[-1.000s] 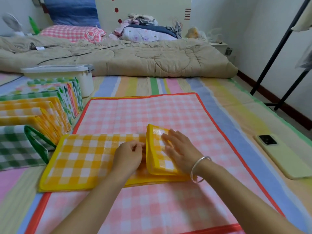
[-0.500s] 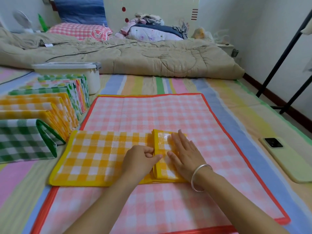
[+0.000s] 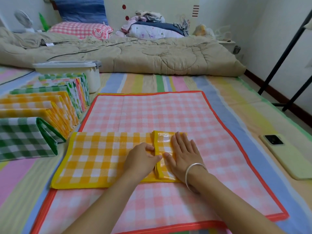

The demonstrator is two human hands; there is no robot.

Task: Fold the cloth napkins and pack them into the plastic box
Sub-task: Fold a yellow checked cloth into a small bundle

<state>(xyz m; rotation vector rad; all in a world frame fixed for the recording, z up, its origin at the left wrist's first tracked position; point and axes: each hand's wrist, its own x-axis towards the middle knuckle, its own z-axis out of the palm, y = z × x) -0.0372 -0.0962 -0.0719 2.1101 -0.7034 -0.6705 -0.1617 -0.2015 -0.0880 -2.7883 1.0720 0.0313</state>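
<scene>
A yellow checked napkin (image 3: pixel 101 157) lies as a long strip on the pink checked mat (image 3: pixel 152 112). Its right end is folded over into a narrow flap. My right hand (image 3: pixel 182 152) lies flat on that flap, fingers straight, pressing it down. My left hand (image 3: pixel 141 159) sits just left of the flap with curled fingers, thumb and fingertips pinching the flap's left edge. The white plastic box (image 3: pixel 91 76), lid on, stands at the back left. A row of folded napkins (image 3: pixel 42 107) in green, yellow and patterned cloth stands in front of the box.
A folded green checked napkin (image 3: pixel 25 137) is nearest me on the left. A phone (image 3: pixel 273 140) lies on a pale pad at the right. A beige quilt (image 3: pixel 152 54) runs across the back, and black rack legs (image 3: pixel 287 53) stand at the right wall.
The raised flap at the napkin's right end has come down flat. My right hand has spread flat on top of it. My left hand stays at the fold.
</scene>
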